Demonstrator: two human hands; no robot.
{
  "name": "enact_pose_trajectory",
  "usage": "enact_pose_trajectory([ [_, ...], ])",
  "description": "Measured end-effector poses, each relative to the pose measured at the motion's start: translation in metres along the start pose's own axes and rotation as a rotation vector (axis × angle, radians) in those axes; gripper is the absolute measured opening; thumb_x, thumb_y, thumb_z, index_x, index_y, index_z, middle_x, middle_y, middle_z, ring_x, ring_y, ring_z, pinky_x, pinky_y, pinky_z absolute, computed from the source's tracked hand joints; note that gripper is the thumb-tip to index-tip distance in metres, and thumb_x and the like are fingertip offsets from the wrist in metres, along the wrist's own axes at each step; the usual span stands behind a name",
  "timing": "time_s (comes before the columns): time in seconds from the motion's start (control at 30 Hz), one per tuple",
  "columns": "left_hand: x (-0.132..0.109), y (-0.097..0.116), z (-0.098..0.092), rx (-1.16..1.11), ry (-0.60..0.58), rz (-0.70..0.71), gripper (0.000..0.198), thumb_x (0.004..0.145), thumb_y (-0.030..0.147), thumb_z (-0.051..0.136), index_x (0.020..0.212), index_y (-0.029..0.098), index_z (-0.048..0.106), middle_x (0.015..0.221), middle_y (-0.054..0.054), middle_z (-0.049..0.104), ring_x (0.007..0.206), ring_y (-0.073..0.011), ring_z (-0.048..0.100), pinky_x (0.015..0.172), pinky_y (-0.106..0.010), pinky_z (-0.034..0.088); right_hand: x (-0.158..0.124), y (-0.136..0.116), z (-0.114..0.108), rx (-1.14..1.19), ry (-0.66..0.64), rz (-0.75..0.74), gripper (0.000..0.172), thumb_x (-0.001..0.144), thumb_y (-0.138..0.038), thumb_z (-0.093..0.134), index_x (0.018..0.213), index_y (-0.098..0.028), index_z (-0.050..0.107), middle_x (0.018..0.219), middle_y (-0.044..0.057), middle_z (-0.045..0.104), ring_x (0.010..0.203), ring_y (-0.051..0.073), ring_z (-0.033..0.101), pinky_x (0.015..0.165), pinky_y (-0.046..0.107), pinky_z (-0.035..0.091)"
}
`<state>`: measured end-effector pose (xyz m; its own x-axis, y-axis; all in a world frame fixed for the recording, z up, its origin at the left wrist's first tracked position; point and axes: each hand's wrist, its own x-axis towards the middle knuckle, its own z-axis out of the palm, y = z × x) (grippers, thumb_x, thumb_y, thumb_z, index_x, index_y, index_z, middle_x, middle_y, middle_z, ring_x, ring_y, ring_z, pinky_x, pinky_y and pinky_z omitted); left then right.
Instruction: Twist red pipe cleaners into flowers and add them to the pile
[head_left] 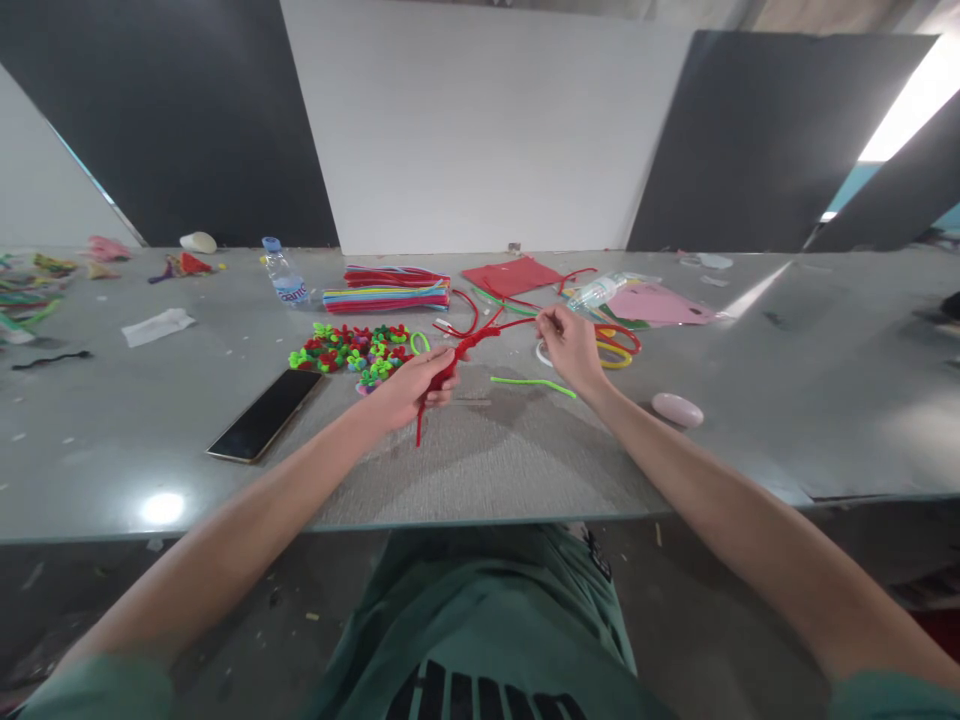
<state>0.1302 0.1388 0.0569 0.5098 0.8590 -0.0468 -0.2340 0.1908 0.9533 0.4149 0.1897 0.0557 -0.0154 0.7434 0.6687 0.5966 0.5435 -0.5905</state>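
My left hand (429, 383) is closed around a bundle of twisted red pipe cleaners (466, 345), above the front part of the table. One red end hangs down below the fingers. A single red strand runs from the bundle to the right, where my right hand (568, 340) pinches its far end. Beneath and between the hands a bright green pipe cleaner (532, 381) lies on the table. To the left of my left hand sits a cluster of small red, green and purple pipe-cleaner flowers (349, 350).
A phone (264, 415) lies at the left, with a water bottle (285, 273) behind it. Bundled pipe cleaners (386, 298) and red sheets (510, 275) lie farther back. On the right are another clear bottle (596, 292), yellow-handled scissors (616, 356) and a pale pink oval object (677, 408).
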Motion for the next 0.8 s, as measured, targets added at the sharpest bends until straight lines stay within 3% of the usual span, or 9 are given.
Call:
enact_pose_trajectory([
  [0.13, 0.0, -0.001, 0.0, 0.03, -0.005, -0.017, 0.015, 0.103, 0.023, 0.058, 0.091, 0.014, 0.063, 0.073, -0.003, 0.059, 0.059, -0.0106, 0.054, 0.053, -0.022, 0.039, 0.002, 0.006, -0.002, 0.019, 0.04, 0.041, 0.027, 0.101, -0.04, 0.055, 0.08, -0.023, 0.058, 0.071, 0.001, 0.063, 0.064, 0.017, 0.057, 0.065, 0.031, 0.045],
  [0.3, -0.001, 0.0, 0.0, -0.041, -0.041, -0.027, 0.006, 0.098, 0.018, 0.066, 0.101, 0.016, 0.061, 0.072, 0.0, 0.059, 0.054, -0.0081, 0.048, 0.052, -0.022, 0.034, 0.003, 0.012, -0.002, 0.024, 0.054, 0.09, 0.029, 0.1, -0.042, 0.056, 0.079, -0.023, 0.058, 0.069, 0.001, 0.062, 0.06, 0.016, 0.056, 0.062, 0.031, 0.044],
  [0.6, -0.001, 0.003, 0.0, -0.168, -0.023, 0.004, 0.041, 0.095, 0.008, 0.063, 0.134, 0.018, 0.055, 0.097, -0.009, 0.077, 0.08, -0.0185, 0.077, 0.076, -0.029, 0.056, 0.003, 0.01, -0.001, -0.044, -0.045, 0.069, 0.03, 0.099, -0.045, 0.053, 0.079, -0.023, 0.058, 0.069, 0.003, 0.066, 0.068, 0.02, 0.063, 0.071, 0.034, 0.044],
  [0.8, -0.004, 0.006, 0.005, -0.14, -0.007, 0.02, 0.069, 0.094, 0.01, 0.067, 0.156, 0.026, 0.042, 0.104, -0.012, 0.082, 0.096, -0.0255, 0.082, 0.086, -0.034, 0.062, -0.001, -0.001, -0.002, -0.064, -0.117, 0.026, 0.031, 0.099, -0.042, 0.055, 0.073, -0.023, 0.055, 0.067, 0.002, 0.065, 0.064, 0.018, 0.058, 0.068, 0.032, 0.04],
])
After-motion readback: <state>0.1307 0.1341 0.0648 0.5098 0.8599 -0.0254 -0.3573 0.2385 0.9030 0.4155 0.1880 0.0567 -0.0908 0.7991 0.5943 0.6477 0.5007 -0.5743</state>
